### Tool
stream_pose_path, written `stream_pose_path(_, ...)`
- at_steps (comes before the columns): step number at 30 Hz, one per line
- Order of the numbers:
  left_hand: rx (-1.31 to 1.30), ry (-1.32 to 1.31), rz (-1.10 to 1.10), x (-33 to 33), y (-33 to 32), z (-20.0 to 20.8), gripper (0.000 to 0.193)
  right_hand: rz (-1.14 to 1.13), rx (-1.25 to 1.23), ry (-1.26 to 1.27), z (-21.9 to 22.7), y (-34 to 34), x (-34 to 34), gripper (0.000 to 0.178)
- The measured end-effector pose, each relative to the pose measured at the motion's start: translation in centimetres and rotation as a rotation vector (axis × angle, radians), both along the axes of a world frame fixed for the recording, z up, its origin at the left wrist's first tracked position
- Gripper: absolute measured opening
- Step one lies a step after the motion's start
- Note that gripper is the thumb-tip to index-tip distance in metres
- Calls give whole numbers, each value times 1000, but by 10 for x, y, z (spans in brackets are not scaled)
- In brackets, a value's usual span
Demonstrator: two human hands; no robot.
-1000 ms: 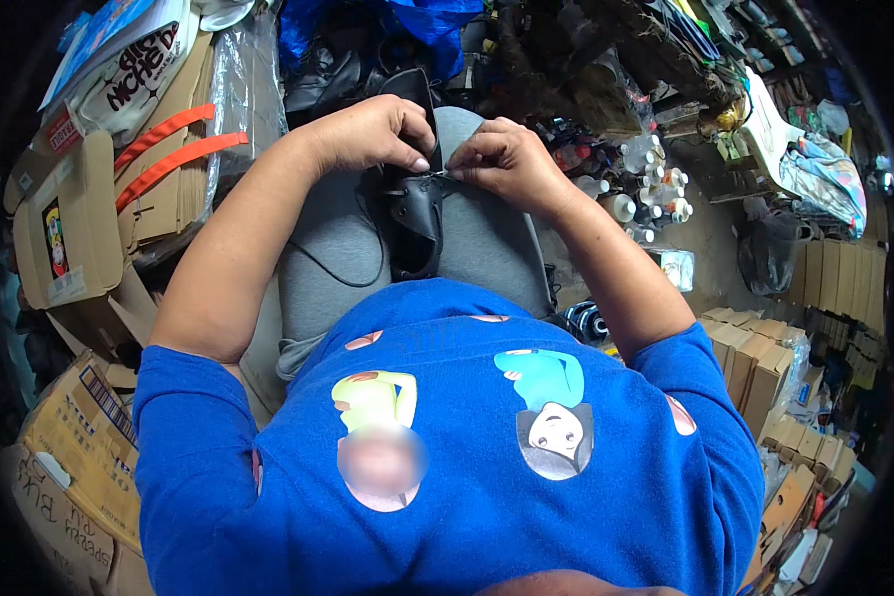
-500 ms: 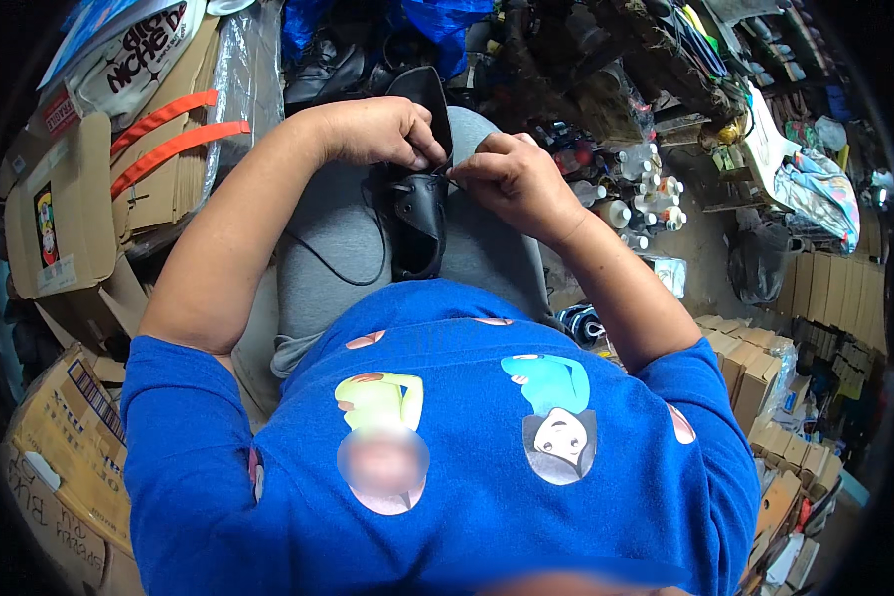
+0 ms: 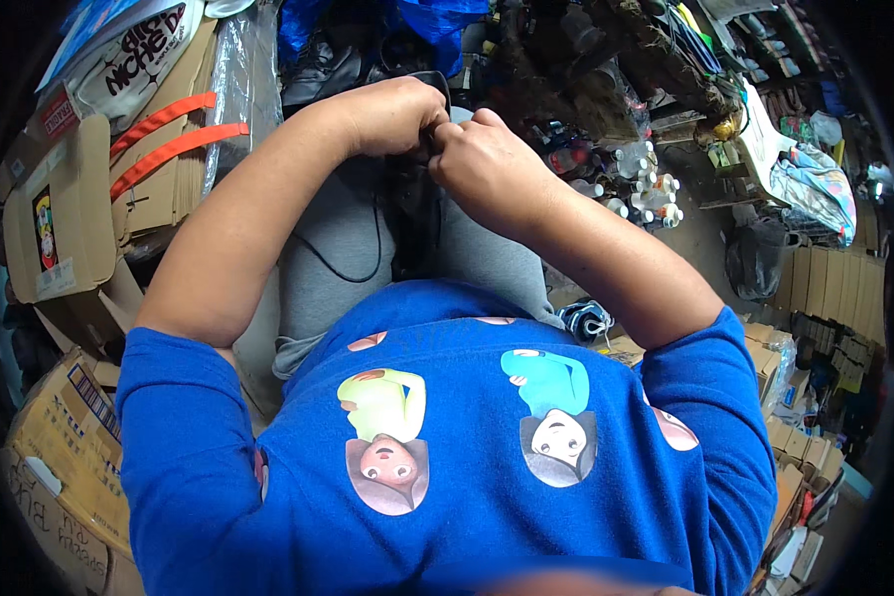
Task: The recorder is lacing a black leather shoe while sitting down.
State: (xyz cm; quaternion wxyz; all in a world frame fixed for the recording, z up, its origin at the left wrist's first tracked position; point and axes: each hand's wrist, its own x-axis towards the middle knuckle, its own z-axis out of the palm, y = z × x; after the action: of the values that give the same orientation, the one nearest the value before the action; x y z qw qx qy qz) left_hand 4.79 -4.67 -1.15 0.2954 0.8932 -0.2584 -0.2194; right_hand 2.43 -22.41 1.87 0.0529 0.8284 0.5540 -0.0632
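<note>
Progress: mid-job, by my read. Blk shoe-like piece is upright-ish betw. the grey thighs, its far end showing just past the hands; not set aside, so not finished w/ yet. Cord: a loose length lies in a curve on L thigh, near end running up twd the piece, so prob. not all taken up. Done so far: can't say, spot being worked is behind knuckles & in shadow. Amt left: same, n/a from this view.

Fingers: L hand bent over top of piece, fingers curled in, narrow. R hand also curled, fist-like, knuckles up, meeting L fingertips or v. near (touching vs. apart unclear). What either one pinches: can't tell, tips hidden.

Counts:
- hands: 2
- shoe-like piece in lap: 1
- cord: 1 visible length; no. of ends not seen
- orange-red straps: 2, on cardboard to L
- blue bag: 1 seen, beyond knees
- bottles: several, pale caps, bunched beyond R forearm; overlap, no exact ct
- dark footwear past L knee: at least 1, rest too dark to ct
</note>
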Motion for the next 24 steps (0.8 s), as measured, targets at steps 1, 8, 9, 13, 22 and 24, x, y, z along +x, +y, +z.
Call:
stream_pose_path(1, -26, -2, 20, -1, 4, -5, 20, 7, -1, 0, -9, 0, 1, 14)
stream_pose_path(8, -129, -688, 487, -58, 8, 15, 38, -347, 521, 804, -31, -39, 23, 25)
stream_pose_path(9, -88, -526, 466, -72, 11, 20, 41, -540, 571, 1027, -37, -49, 27, 26)
stream_pose_path(13, 4, -168, 276, -149, 22, 22, 39, -490, 504, 1023, -41, -59, 24, 31)
stream_pose_path(22, -88, 41, 680, -155, 103, 36, 18, -1107, 1308, 1094, -84, -72, 41, 30)
stream_pose_path(24, 177, 222, 812, -149, 125, 46, 21, -1137, 1739, 1684, -82, -65, 43, 37)
